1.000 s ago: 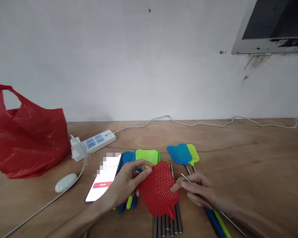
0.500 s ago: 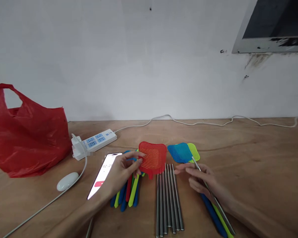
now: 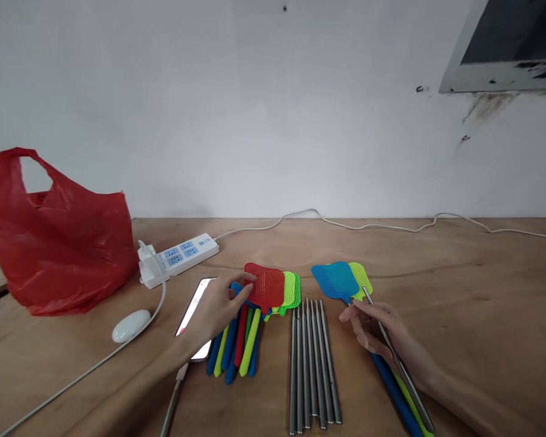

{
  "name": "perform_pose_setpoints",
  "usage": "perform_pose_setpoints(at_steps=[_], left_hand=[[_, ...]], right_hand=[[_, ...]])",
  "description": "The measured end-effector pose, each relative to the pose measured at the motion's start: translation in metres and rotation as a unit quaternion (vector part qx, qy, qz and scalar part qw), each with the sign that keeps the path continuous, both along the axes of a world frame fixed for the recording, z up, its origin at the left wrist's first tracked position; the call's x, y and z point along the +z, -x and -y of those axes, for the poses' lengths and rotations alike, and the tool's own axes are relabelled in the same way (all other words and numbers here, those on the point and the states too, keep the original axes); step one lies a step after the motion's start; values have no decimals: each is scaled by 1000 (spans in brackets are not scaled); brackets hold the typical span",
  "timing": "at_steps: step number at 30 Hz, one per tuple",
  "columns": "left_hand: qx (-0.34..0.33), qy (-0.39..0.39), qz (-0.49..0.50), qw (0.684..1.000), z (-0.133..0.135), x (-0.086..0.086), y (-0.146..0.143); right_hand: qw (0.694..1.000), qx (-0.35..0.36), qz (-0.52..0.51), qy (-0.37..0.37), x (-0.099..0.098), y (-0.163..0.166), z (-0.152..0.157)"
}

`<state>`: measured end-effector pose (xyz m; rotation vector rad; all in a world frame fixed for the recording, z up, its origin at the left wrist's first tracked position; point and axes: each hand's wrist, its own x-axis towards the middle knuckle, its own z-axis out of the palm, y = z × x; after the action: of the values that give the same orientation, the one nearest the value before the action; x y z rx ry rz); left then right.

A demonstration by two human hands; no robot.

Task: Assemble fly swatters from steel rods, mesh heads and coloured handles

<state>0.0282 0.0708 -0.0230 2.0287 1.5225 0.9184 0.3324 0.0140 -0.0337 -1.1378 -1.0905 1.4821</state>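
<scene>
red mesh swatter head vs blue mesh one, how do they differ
The red mesh swatter head is held by the left hand; the blue mesh swatter head lies ahead of the right hand, which holds a thin metal rod. Red lies left of the steel rods; blue lies right of them. Both lie flat over green heads.

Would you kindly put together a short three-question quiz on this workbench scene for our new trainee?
1. True or false: the left hand touches the red swatter head.
2. What does the right hand hold? A) a metal rod B) a phone C) a power strip
3. Beside the right hand two finished swatters overlap. What colour is the upper swatter head?

Key: 1 true; 2 A; 3 blue.
</scene>
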Motion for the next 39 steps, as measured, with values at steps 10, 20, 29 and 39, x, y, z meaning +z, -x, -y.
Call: perform_pose_setpoints(at_steps=[10, 20, 29, 39], left_hand=[[-8, -86, -146, 986, 5, -2, -4], [-129, -154, -140, 970, 18, 5, -12], [-189, -183, -152, 953, 24, 3, -14], [-277, -172, -184, 927, 34, 2, -20]], right_hand=[[999, 50, -15, 3, -12, -3, -2], [999, -2, -31, -19, -3, -4, 0], [1000, -26, -17, 6, -6, -8, -6], [996, -57, -30, -67, -14, -6, -8]])
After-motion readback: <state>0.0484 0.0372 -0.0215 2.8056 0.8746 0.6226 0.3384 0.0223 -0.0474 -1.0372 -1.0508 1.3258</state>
